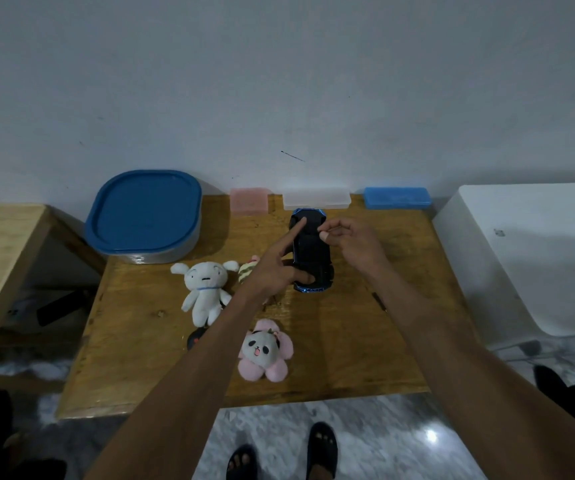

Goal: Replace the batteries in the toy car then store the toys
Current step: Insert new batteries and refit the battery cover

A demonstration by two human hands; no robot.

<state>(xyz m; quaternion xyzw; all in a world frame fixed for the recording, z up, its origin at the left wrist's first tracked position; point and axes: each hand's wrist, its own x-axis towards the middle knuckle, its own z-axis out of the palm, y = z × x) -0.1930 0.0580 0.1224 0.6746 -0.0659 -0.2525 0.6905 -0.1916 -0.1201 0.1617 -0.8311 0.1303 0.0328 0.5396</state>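
A wooden desk point(348, 341) filled the middle of the frame, set against a pale wall. At its upper left sat a grey container with a blue lid point(144, 211), closed. Right of it, along the desk's back edge, three small flat boxes lay in a row: a pink box point(248, 200), a clear white box point(316, 198) and a blue box point(397, 197).

The black toy car with blue trim point(314, 252) was at the centre of the frame, just below the clear box, its length running away from the camera. The left hand point(275, 268) gripped it from the left, thumb on the near end and index finger stretched along the top toward the far end. The right hand point(355, 242) was beside the car's right side, its fingers curled and thumb and forefinger pinched together at the car's edge; what they pinched was too small to tell.

Left of the car lay a white plush dog point(203, 289), face up. A striped plush toy point(247, 270) lay mostly hidden behind the left wrist. Lower centre lay a pink flower plush with a panda face point(265, 351). A small black object with a red spot point(195, 338) peeked out beneath the left forearm.
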